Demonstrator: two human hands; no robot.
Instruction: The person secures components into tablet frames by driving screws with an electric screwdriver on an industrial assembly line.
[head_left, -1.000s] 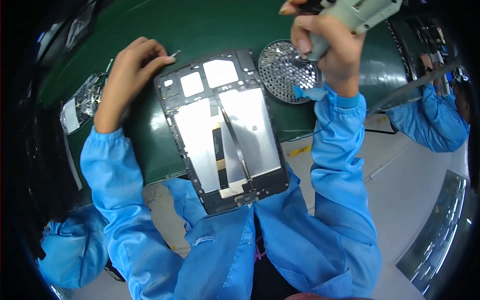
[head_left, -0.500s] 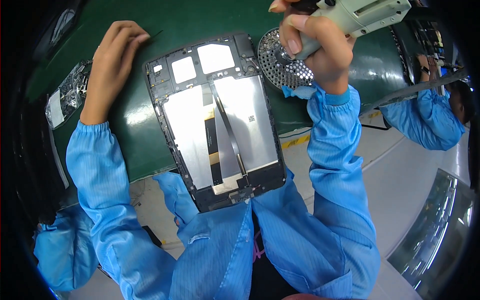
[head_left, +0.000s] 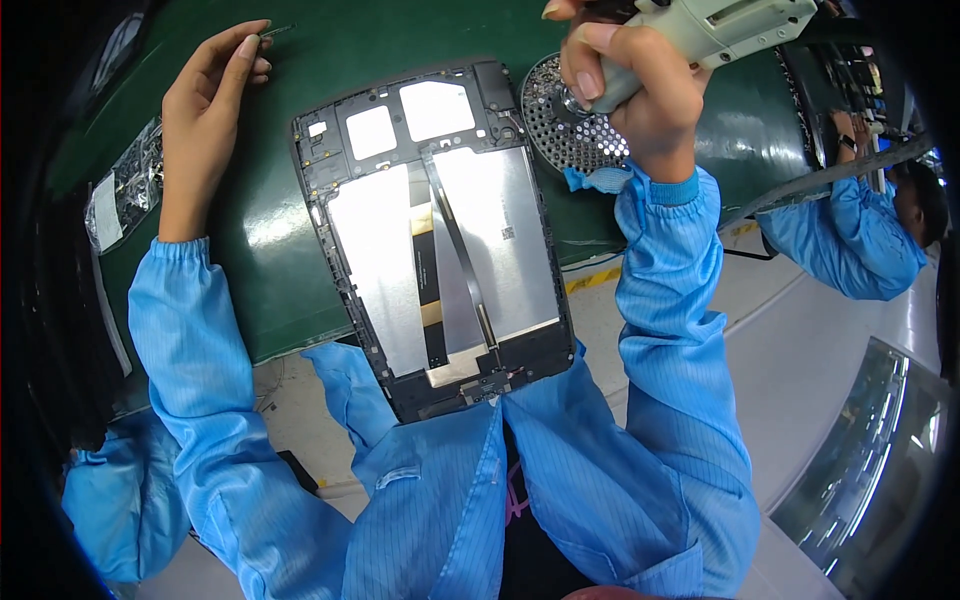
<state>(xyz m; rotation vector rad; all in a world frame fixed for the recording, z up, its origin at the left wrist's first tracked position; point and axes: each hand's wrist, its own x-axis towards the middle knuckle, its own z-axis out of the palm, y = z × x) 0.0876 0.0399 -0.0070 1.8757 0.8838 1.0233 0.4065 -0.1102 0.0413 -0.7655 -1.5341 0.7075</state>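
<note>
My left hand (head_left: 207, 110), over the far left of the bench, pinches a thin dark pointed tool (head_left: 280, 31) between thumb and fingertips. My right hand (head_left: 655, 95) is wrapped round a pale green electric screwdriver (head_left: 740, 32), its front end pointing down over a round perforated metal screw tray (head_left: 550, 128). Between my arms an opened tablet (head_left: 505, 250) lies tilted, its near end overhanging the bench edge by my lap. Its inside shows silver plates, a black-and-gold strip and a thin dark ribbon cable (head_left: 457, 240). A scrap of blue cloth (head_left: 600, 180) sits at the tray's near edge.
A clear plastic bag (head_left: 125, 200) of small parts lies left of my left wrist on the green bench (head_left: 270, 190). Another person in a blue sleeve (head_left: 850, 235) works at the right. A dark glossy panel (head_left: 860, 470) stands low at the right.
My left hand has moved away to the far left with the thin tool, turning so its thumb shows. The right hand and screwdriver have shifted very slightly. The tablet stays nearly in place.
</note>
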